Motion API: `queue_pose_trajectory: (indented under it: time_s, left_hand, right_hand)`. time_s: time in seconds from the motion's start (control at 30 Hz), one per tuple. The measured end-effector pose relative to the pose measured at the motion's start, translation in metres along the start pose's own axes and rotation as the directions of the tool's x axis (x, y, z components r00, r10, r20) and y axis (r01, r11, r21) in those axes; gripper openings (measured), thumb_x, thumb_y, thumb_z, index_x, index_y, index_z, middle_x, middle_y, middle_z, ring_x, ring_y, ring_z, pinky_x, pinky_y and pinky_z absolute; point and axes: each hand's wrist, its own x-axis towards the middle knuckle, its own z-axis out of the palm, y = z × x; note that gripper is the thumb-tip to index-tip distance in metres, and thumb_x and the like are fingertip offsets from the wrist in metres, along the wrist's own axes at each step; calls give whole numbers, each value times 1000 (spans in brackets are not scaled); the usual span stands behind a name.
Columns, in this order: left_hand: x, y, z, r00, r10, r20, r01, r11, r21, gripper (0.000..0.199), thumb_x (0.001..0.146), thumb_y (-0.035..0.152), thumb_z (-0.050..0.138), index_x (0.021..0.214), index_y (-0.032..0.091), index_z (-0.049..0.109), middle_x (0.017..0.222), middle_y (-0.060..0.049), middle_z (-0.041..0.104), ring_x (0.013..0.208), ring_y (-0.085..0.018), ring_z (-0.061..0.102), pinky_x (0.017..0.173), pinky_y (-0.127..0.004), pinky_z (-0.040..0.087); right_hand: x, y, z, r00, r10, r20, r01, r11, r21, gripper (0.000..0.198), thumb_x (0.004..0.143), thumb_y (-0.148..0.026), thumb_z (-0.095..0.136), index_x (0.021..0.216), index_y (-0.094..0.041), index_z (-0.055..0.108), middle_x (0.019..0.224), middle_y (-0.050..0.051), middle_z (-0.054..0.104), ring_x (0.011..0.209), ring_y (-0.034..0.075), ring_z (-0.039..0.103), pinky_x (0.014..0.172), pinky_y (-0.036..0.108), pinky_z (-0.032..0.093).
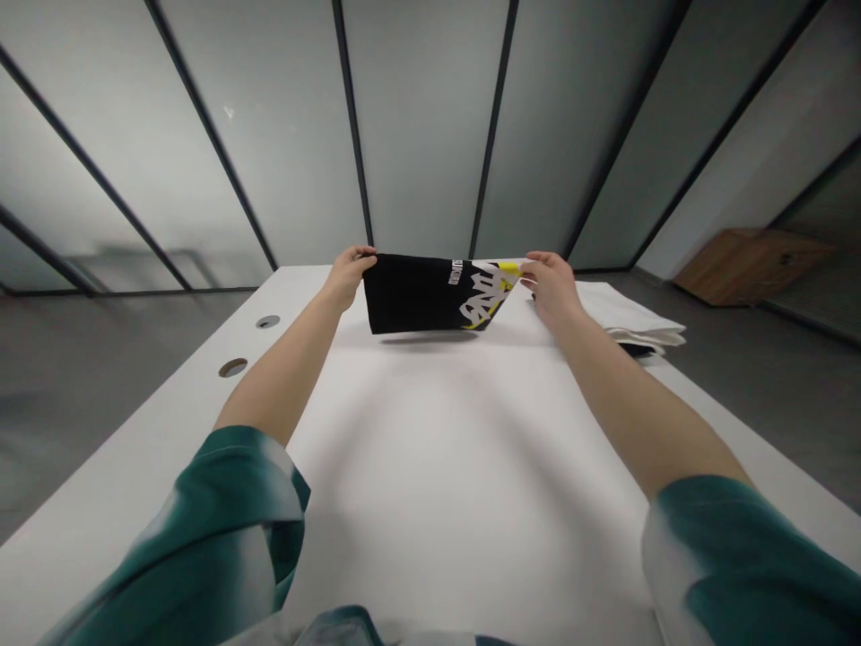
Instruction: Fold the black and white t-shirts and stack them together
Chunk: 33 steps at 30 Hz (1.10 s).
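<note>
A folded black cloth [413, 294], which looks like a garment, spans the gap between my two hands over the far part of the table. White lettering and yellow patches mark its right end. My left hand [350, 276] pinches the upper left corner between thumb and fingers. At the upper right corner, by a yellow patch, my right hand [550, 280] has its fingers closed on the fabric. The lower edge hangs just above or lightly on the tabletop, with a shadow beneath; I cannot tell whether it touches.
The white table [430, 467] stretches away in front of me. Beyond my right forearm lies a stack of folded white cloth [629, 314], something black under it. Two round holes [233, 367] pierce the table's left side. Behind stands a frosted glass wall [423, 126]; a wooden box-like piece [746, 265] is at right.
</note>
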Motion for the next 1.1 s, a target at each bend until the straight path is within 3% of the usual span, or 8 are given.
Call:
queue_pose_trajectory:
  time_s: [0.1, 0.27, 0.4, 0.57, 0.7, 0.83, 0.97, 1.1]
  left_hand:
    - [-32, -5, -15, 999, 3, 45, -5, 999, 40, 28, 74, 35, 66, 96, 18, 62, 93, -4, 66, 97, -20, 62, 90, -36, 48]
    - [-106, -35, -48, 981, -186, 54, 168, 956, 240, 36, 72, 43, 67, 98, 19, 62, 105, -7, 70, 109, -25, 60, 95, -40, 46]
    - [-142, -57, -51, 969, -236, 77, 204, 934, 295, 38, 77, 46, 60, 106, 21, 59, 118, -9, 68, 113, -26, 60, 95, -43, 48]
    - [-160, -65, -7, 878, -187, 441, -119, 807, 579, 51, 76, 37, 62, 125, 21, 60, 136, -13, 58, 125, -30, 54, 104, -46, 45]
    - [-171, -69, 25, 863, -225, 453, -295, 503, 812, 57, 78, 24, 58, 135, 20, 56, 146, -14, 51, 134, -35, 45, 109, -54, 38]
    - [-177, -72, 30, 894, -174, 413, -314, 415, 854, 49, 82, 18, 50, 131, 20, 58, 140, -12, 55, 129, -30, 50, 104, -46, 43]
    - [-177, -66, 20, 928, -125, 351, -294, 333, 896, 34, 83, 26, 56, 115, 19, 63, 120, -12, 65, 114, -29, 58, 95, -40, 46]
    - [-178, -57, 18, 859, -315, 404, -291, 350, 891, 23, 88, 40, 52, 88, 22, 66, 82, -6, 70, 84, -26, 66, 76, -35, 47]
  right_hand:
    - [-24, 2, -11, 999, -36, 38, 40, 993, -110, 23, 77, -33, 62, 98, -26, 58, 81, 0, 62, 80, 19, 62, 71, 35, 52]
    - [-90, 21, -44, 996, -77, 49, 89, 949, -301, 32, 78, -37, 63, 107, -23, 59, 95, 6, 69, 92, 24, 64, 79, 38, 51]
    - [-114, 42, -49, 994, -32, 100, 73, 896, -438, 27, 81, -36, 58, 103, -20, 62, 99, 9, 71, 92, 25, 66, 81, 40, 51]
    - [-123, 66, -14, 899, 116, 422, 192, 763, -618, 33, 85, -34, 57, 112, -19, 66, 119, 13, 68, 109, 27, 62, 90, 40, 49]
    - [-121, 74, 17, 899, 227, 375, 189, 570, -799, 35, 89, -42, 55, 111, -19, 70, 123, 16, 65, 114, 32, 59, 97, 45, 46]
    - [-97, 77, 39, 945, 242, 222, 88, 464, -882, 46, 90, -37, 50, 130, -16, 62, 138, 19, 56, 123, 36, 53, 100, 49, 44]
    - [-70, 85, 54, 890, 300, 342, 183, 452, -873, 58, 89, -29, 48, 145, -15, 49, 159, 15, 36, 144, 35, 32, 113, 51, 34]
    - [-59, 93, 62, 841, 365, 400, 201, 476, -856, 64, 85, -24, 49, 149, -16, 46, 155, 12, 43, 142, 31, 38, 113, 44, 35]
